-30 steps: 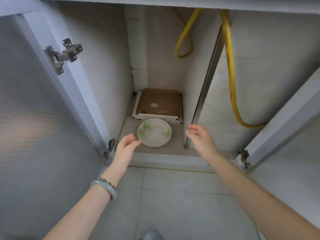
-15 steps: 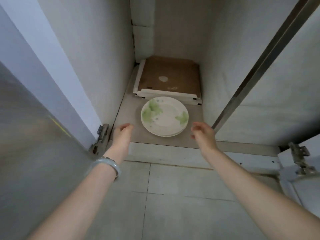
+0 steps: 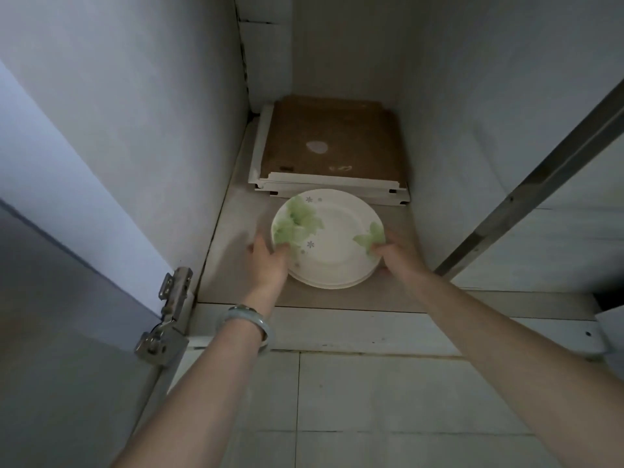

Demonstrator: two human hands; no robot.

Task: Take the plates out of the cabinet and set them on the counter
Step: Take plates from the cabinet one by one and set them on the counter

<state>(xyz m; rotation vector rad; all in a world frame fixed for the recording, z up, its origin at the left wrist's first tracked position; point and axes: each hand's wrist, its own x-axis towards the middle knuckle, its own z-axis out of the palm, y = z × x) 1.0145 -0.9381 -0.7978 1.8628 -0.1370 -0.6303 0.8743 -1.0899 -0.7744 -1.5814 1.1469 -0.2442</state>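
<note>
A small stack of white plates point(image 3: 332, 241) with green leaf prints lies on the floor of the low cabinet point(image 3: 236, 265), near its front. My left hand point(image 3: 270, 261) grips the stack's left rim, thumb on top of the upper plate. My right hand point(image 3: 396, 256) grips the right rim the same way, fingers tucked under the edge. The lower plates show only as a thin rim beneath the top one. The counter is out of view.
A flat brown board in a white frame point(image 3: 331, 150) lies right behind the plates. The open left door with its metal hinge point(image 3: 169, 315) stands beside my left arm. A metal post point(image 3: 526, 190) slants at the right. Tiled floor point(image 3: 371, 400) lies below.
Both hands moved forward from the cabinet's front edge and took hold of the plate stack's two sides. The camera moved closer and lower.
</note>
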